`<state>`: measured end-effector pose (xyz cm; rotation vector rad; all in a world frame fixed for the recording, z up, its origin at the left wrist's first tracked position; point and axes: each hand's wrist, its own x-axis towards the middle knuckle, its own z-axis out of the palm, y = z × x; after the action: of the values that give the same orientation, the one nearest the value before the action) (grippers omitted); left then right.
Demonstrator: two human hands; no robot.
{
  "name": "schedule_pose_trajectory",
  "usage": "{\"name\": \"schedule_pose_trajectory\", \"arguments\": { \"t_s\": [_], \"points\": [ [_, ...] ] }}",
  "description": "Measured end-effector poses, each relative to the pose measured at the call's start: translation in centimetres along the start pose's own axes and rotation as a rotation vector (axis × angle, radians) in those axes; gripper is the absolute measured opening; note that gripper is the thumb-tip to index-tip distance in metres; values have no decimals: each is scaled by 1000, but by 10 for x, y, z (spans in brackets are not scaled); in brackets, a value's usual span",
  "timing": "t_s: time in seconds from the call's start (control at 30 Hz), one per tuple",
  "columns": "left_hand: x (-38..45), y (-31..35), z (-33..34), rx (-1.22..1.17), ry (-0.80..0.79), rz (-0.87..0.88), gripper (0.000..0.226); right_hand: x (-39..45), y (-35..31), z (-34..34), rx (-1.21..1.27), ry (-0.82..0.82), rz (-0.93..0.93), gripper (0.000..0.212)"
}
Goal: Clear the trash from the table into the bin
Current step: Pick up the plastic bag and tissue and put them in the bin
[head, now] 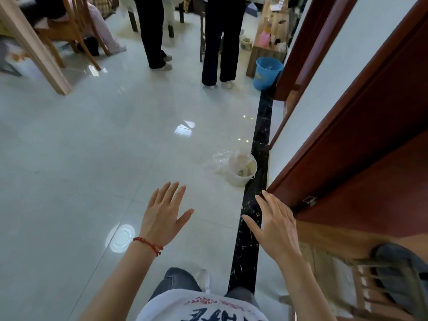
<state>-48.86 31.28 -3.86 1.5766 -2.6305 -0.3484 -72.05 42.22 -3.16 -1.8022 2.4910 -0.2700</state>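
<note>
My left hand (pixel 163 215) is spread flat, palm down, fingers fanned wide, holding nothing and touching nothing; a red string bracelet (pixel 149 245) circles its wrist. My right hand (pixel 274 224) is likewise open and flat with the fingers loosely extended and nothing in it. It hovers over the black marble strip (pixel 253 205) in the floor, its fingertips just beside the corner of the red-brown door frame (pixel 347 144); I cannot tell whether they touch it.

The white bin (pixel 242 172), lined with a crumpled clear plastic bag (pixel 218 162), stands on the pale tiled floor (pixel 92 147) against the marble strip, beyond my hands and nearer the right one. Further along the same strip, well beyond the white bin, sits a blue bucket (pixel 267 72). Two people in dark trousers (pixel 222 42) stand left of that bucket.

My white shirt (pixel 201 308) carries red and dark lettering, seen upside down and too cut off to read.
</note>
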Motion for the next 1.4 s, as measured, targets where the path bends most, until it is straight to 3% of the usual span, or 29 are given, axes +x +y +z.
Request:
{"name": "schedule_pose_trajectory", "arguments": {
  "t_s": [0.3,0.47,0.7,1.1,1.4],
  "points": [
    [47,-24,-9,-26,23,-216,74,103,-15,13,18,-68,-193,69],
    [56,-38,-18,-46,64,-419,76,165,-40,19,41,-134,-401,77],
    [48,-47,-23,-81,137,-725,73,236,-82,26,92,-178,-748,72],
    [0,-32,-20,-86,189,-1214,77,276,-156,48,149,-278,-1170,73],
    [-5,-75,-23,-106,213,-1323,78,296,-223,64,154,-320,-1269,73]
  ]
}}
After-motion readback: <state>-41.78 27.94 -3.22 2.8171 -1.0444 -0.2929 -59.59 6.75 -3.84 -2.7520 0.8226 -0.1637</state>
